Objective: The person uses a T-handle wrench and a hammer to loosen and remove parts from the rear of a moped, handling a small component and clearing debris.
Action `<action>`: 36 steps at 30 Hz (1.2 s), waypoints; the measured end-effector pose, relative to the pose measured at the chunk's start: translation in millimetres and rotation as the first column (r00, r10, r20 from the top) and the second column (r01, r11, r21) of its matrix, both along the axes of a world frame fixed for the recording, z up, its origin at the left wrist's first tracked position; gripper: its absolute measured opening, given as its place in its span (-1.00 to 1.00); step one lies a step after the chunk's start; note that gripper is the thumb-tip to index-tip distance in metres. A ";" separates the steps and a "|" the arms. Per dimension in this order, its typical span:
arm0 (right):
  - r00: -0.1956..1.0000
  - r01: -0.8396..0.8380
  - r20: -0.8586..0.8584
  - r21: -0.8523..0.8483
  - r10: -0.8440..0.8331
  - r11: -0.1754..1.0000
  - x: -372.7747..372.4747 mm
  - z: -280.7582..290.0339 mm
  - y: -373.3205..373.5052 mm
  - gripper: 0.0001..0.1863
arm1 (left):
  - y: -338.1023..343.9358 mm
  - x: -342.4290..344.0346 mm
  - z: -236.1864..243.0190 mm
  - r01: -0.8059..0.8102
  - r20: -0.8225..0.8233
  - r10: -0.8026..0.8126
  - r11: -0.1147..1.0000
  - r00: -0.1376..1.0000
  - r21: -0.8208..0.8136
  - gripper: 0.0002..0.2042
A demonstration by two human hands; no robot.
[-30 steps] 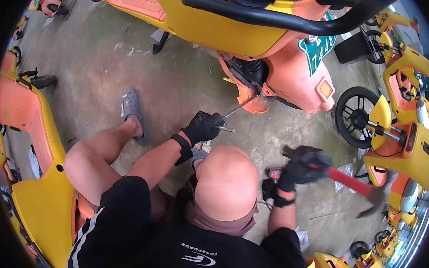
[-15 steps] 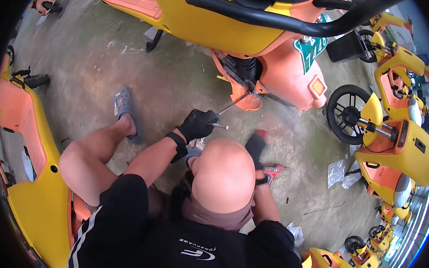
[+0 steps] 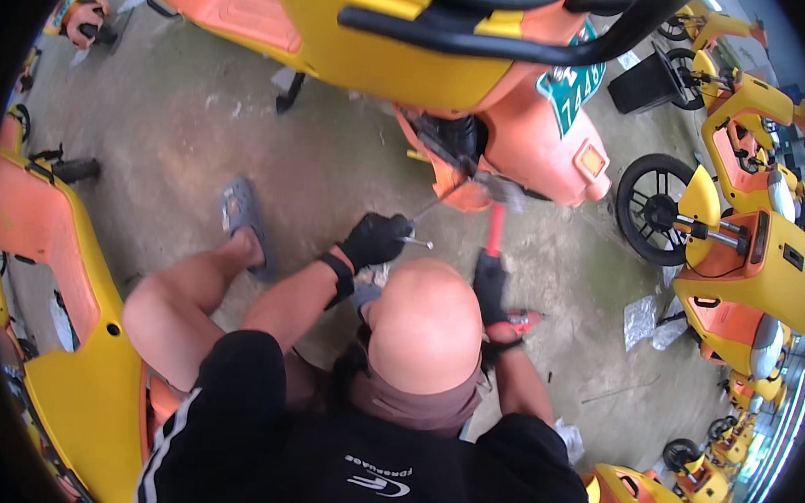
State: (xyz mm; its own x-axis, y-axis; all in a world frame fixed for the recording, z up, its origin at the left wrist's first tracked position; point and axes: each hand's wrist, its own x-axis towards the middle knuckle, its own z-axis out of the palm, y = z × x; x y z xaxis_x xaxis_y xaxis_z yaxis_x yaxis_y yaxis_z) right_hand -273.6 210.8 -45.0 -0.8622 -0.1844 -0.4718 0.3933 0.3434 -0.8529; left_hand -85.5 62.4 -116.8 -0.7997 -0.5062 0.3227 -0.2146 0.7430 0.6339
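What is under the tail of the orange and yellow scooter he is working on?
Under the scooter tail are bare concrete floor, a thin metal rod held by the gloved left hand, and the hammer in the right hand. The bodywork hides the parts struck.

Plastic, metal, cloth and concrete

Glossy orange-and-yellow plastic scooter [image 3: 487, 81] panels; a thin bare-metal rod [image 3: 438, 203] (dull grey); matt black cloth gloves on the left hand [image 3: 375, 241] and right hand [image 3: 490, 289]; rough, stained concrete floor [image 3: 180, 127].

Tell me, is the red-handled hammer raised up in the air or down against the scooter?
Down: the right hand holds the red-handled hammer with its head at the orange scooter underside.
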 end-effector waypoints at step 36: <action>0.682 -0.571 0.180 0.736 0.709 0.363 -43.7 -152.5 117.0 -0.61 | -40.2 56.6 290.3 -0.088 0.326 0.005 0.966 0.945 0.242 -0.91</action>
